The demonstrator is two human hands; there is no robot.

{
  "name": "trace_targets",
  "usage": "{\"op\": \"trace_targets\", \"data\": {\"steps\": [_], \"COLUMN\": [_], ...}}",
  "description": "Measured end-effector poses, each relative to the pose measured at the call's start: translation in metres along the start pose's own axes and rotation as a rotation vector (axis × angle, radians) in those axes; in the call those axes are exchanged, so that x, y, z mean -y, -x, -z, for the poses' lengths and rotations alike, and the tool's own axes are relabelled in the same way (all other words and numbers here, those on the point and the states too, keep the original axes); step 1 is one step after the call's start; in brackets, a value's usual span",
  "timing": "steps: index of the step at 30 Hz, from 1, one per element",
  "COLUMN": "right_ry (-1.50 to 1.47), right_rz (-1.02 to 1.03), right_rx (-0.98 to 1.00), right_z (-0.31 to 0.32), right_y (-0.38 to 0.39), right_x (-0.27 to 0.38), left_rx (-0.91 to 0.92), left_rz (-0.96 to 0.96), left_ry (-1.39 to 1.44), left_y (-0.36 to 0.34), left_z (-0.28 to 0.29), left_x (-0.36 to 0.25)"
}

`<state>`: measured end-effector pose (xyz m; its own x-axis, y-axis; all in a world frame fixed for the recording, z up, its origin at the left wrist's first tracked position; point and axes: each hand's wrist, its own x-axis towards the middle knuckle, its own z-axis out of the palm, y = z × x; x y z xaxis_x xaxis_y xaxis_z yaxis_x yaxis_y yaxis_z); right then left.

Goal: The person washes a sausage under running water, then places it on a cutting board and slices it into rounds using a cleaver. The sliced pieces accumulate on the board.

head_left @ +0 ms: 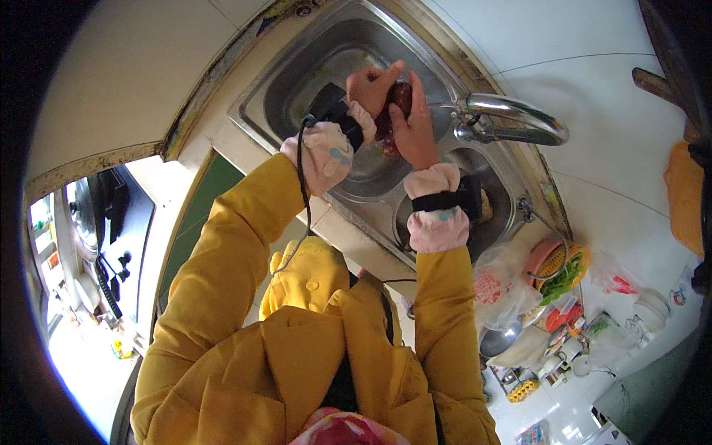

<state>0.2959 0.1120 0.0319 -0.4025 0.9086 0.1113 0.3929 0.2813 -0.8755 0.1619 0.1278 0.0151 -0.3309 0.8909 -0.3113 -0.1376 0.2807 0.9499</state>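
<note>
Over the larger steel basin (pixel 297 96) of a double sink, my right hand (pixel 411 130) holds a dark red, lumpy item (pixel 387 141), perhaps meat, with fingers along its side and thumb across it. My left hand (pixel 371 87) is closed at the upper end of the same item, its fingers partly hidden. The chrome faucet (pixel 512 111) reaches in from the right, its body just right of my right hand. A smaller basin (pixel 500 219) lies below, partly under my right wrist, with a brownish item (pixel 486 208) in it.
A colander (pixel 545 256) with leafy greens (pixel 560 282), plastic bags (pixel 497 285), bowls and several other kitchen items crowd the lower right. A black hob (pixel 133 222) is at the left, past the counter edge. A tiled wall (pixel 593 148) and an orange cloth-like thing (pixel 682 200) border the sink's right.
</note>
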Motion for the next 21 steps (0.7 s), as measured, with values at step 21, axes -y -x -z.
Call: {"op": "trace_targets", "data": {"steps": [21], "right_ry": [-0.735], "right_rz": [-0.392], "right_rx": [-0.025], "right_z": [0.006], "right_y": [0.007], "right_x": [-0.022], "left_rx": [0.462], "left_rz": [0.069], "left_ry": [0.133], "left_y": [0.008], "left_z": [-0.006], "left_x": [0.033]}}
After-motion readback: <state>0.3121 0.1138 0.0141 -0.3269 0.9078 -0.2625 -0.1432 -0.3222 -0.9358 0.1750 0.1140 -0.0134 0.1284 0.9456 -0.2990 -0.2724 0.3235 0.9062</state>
